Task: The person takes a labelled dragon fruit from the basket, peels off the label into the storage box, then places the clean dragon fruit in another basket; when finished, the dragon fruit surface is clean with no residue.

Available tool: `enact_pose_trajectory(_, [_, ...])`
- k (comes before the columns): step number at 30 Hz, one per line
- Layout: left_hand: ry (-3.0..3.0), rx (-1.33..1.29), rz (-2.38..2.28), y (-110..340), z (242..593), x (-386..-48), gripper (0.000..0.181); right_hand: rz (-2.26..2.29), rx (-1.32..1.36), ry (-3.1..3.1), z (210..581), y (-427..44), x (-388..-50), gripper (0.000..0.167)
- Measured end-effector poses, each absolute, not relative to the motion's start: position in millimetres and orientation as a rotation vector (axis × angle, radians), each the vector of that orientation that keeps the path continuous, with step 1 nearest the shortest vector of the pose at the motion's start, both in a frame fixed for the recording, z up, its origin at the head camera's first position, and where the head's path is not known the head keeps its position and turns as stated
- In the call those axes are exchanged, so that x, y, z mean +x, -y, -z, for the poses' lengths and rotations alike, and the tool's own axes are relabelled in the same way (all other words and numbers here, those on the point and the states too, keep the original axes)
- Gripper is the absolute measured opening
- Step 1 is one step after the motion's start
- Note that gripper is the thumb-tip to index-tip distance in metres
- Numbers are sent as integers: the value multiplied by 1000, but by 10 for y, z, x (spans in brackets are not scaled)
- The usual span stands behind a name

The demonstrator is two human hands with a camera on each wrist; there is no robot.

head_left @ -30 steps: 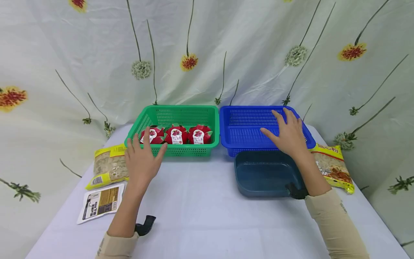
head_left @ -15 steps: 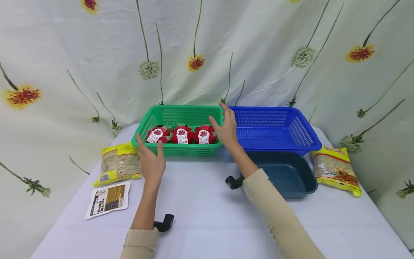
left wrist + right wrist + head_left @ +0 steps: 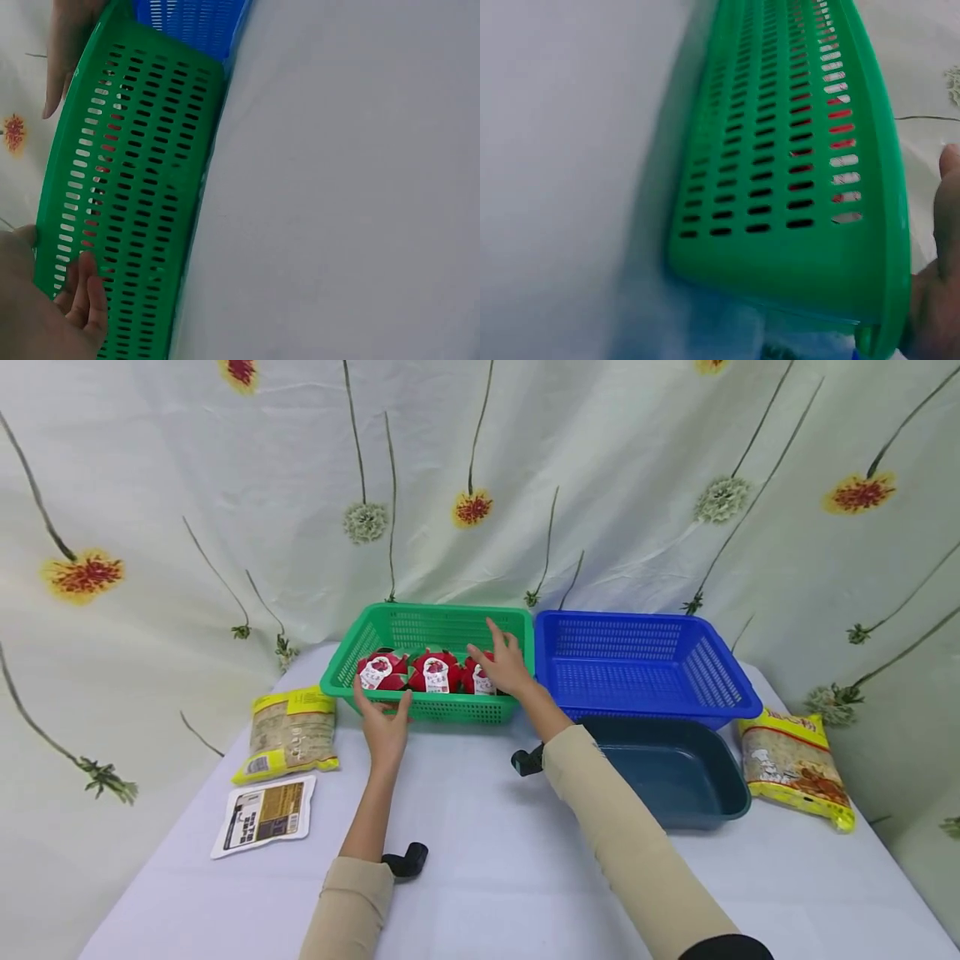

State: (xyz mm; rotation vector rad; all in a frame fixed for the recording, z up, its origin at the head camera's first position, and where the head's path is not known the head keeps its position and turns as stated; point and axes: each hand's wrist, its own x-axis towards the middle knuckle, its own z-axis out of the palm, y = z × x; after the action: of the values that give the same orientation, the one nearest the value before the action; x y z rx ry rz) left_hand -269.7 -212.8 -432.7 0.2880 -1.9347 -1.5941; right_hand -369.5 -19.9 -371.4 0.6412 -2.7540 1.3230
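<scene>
In the head view, a green slotted basket [image 3: 465, 707] holds three red dragon fruits [image 3: 437, 672] with white labels in a row. At its front left, my left hand [image 3: 384, 731] grips the rim: the left wrist view shows curled fingers [image 3: 88, 300] against the outer wall and part of the hand behind the rim. Over the basket's right end, my right hand [image 3: 510, 672] reaches in with fingers spread, partly covering the right dragon fruit. Its fingertips look apart from the fruit, and it holds nothing that I can see.
A blue slotted basket [image 3: 645, 703] stands right of the green one, with a dark teal tub [image 3: 675, 781] in front, partly behind my right arm. Left lie a yellow bag [image 3: 294, 732] and a flat white packet [image 3: 264, 814]; another yellow bag [image 3: 797, 768] lies far right.
My right hand moved left from over the blue basket to the green basket's right end and lowered. My left hand moved right onto the green basket's front rim. The whole view shifted slightly.
</scene>
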Motion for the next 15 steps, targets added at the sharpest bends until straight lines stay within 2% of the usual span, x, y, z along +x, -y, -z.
enact_pose_trajectory(7, [1925,222,1594,2161,4365,-2706,86,-913,691,3077,3659,135,-3782,81])
enact_pose_trajectory(15, [1932,220,1615,2162,4345,-2688,87,-444,736,3123,3733,164,-3747,79])
